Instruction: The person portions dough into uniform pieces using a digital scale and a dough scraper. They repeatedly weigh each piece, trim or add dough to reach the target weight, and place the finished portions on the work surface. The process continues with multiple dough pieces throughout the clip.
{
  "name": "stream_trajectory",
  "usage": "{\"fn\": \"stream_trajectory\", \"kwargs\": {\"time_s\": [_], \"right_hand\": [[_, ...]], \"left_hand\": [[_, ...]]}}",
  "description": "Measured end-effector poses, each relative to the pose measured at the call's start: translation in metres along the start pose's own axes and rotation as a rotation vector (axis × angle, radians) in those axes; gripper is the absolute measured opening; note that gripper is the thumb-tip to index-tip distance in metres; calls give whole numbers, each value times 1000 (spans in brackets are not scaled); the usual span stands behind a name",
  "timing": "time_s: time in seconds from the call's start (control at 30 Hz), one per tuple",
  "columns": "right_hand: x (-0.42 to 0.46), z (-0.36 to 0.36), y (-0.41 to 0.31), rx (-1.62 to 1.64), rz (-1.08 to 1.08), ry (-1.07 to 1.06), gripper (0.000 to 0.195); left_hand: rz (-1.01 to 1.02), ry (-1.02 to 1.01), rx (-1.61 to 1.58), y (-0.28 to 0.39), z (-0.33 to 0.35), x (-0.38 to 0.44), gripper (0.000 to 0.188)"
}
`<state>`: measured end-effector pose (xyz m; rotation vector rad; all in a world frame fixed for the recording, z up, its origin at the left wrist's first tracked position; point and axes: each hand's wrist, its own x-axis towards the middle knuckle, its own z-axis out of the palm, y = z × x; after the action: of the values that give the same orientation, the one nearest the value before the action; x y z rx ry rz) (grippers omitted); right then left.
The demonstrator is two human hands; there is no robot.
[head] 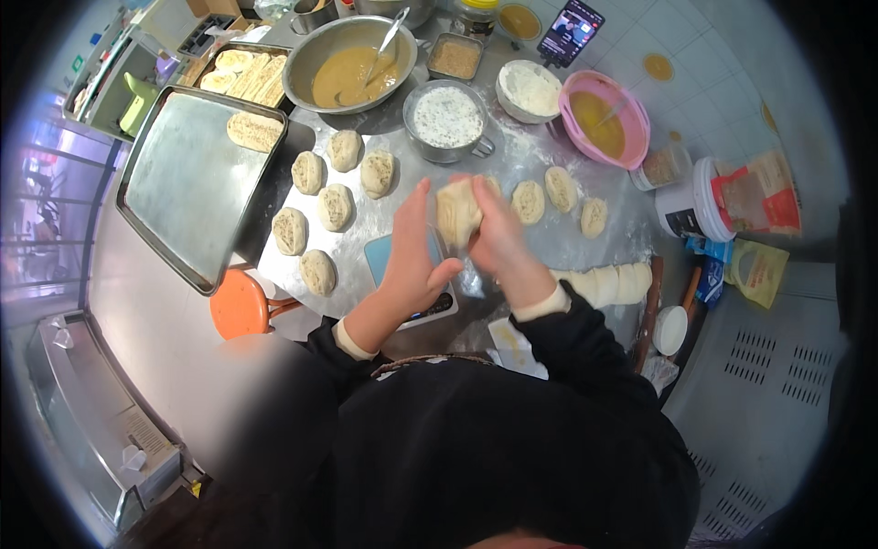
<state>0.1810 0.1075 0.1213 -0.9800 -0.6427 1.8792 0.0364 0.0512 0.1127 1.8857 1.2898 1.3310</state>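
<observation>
My right hand [497, 233] grips a pale piece of dough [454, 211] with layered folds, held above the metal table [425, 182]. Just left of it, my left hand [411, 250] is held flat with the thumb apart and nothing in its grasp. Below the left hand is a digital kitchen scale [377, 255] with a light blue top, partly hidden by it. Several oval dough pieces with speckled tops, such as one dough piece [334, 207], lie to the left. More, including another dough piece [527, 202], lie to the right. A dough roll [607, 283], scored or cut into sections, rests beside my right forearm.
At the back stand a steel bowl of brown batter [291, 75], a steel cup of speckled white powder [449, 118], a flour bowl [527, 92] and a pink bowl [638, 113] of yellow liquid. A baking tray [185, 171] overhangs the left edge. A rolling pin [650, 312] lies right.
</observation>
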Motion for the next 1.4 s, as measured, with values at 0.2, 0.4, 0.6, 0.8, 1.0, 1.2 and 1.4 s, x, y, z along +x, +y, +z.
{"fn": "stream_trajectory", "kwargs": {"time_s": [0.2,0.4,0.6,0.8,1.0,1.2,1.4], "right_hand": [[147,-9,-45,-1193,-930,98,19],[238,-32,-30,-2120,-1124,-267,13],[225,-23,-18,-1627,-964,-177,24],[220,-26,-19,-1621,-923,-94,22],[138,-17,-51,250,-81,-28,28],[40,-40,-26,496,172,-65,38],[-39,-28,-1,417,69,-25,50]], "left_hand": [[-156,-36,-50,-31,-25,-12,70],[-253,-74,-122,-47,-32,-27,58],[-249,-106,-151,-45,-30,-26,53],[-180,-175,-101,-34,-21,-16,50],[-135,-56,-37,-19,-23,12,49],[121,40,53,22,20,57,51],[152,-174,345,39,68,33,53]]}}
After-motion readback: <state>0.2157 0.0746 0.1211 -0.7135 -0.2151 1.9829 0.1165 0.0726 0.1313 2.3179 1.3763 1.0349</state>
